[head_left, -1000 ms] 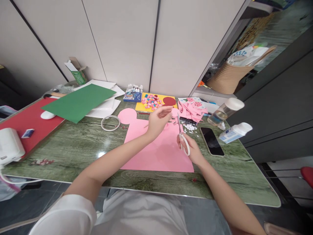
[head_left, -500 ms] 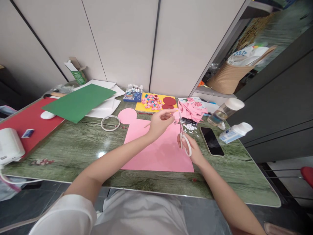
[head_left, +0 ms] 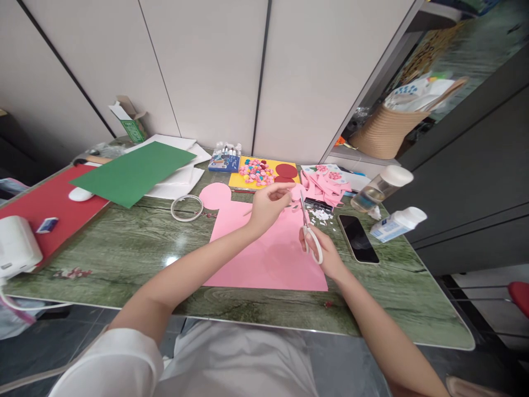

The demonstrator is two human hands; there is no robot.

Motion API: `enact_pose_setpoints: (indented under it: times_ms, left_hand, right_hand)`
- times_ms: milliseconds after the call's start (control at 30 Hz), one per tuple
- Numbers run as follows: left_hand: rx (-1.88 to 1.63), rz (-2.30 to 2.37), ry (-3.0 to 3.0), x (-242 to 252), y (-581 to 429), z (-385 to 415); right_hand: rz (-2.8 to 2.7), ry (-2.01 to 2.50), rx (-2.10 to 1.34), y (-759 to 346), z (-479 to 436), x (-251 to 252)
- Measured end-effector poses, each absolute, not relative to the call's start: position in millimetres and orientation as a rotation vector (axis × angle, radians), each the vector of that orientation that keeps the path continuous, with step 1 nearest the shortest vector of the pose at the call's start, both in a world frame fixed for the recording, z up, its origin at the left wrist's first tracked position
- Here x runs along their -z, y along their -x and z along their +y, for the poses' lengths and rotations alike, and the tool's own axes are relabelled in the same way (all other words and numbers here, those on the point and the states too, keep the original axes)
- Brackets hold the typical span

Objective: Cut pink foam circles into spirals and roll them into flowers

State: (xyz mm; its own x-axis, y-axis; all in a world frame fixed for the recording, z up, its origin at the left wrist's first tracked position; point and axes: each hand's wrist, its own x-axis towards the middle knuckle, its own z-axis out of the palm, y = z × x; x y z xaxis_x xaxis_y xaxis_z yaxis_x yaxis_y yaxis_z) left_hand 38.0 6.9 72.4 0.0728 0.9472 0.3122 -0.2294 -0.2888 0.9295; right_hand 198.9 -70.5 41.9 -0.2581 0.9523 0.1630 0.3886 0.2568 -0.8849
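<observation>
My left hand (head_left: 269, 207) pinches a small pink paper piece (head_left: 297, 192) with a rounded edge, held above the table. In my right hand (head_left: 323, 248) is a pair of scissors (head_left: 306, 220) with white handles, fingers through the loops. Its blades point away from me and meet the right side of the pink piece. Beneath both hands lies a large pink sheet (head_left: 264, 259) on the table. A pink paper circle (head_left: 215, 196) rests at the sheet's upper left corner. Pink paper strips (head_left: 326, 187) are heaped just beyond the scissors.
Nearby are a tape roll (head_left: 187, 208), a phone (head_left: 358, 238), white paper scraps (head_left: 321, 215) and two bottles, one white (head_left: 399, 223). Behind sit colourful pompoms (head_left: 257, 172) and dark red circles (head_left: 286, 171) on yellow paper. Green paper (head_left: 134, 171) lies left.
The pink piece has shifted and turned slightly in my left hand, and a narrow trimming shows below it. The scissors have moved a little to the left.
</observation>
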Motion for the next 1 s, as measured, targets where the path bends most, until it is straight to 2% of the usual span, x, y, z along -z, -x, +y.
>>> enact_pose_setpoints:
  times_ms: [567,1000]
  left_hand:
    - [-1.506,0.781,-1.302,-69.2,-34.7,14.5]
    - [-1.386,0.72,-1.325,-73.1,-36.5,7.6]
  right_hand:
    - [-1.836,1.243,-0.963,-199.6,-69.5,-39.9]
    - [-1.78,1.216,-0.984,-200.3,-69.4,-39.0]
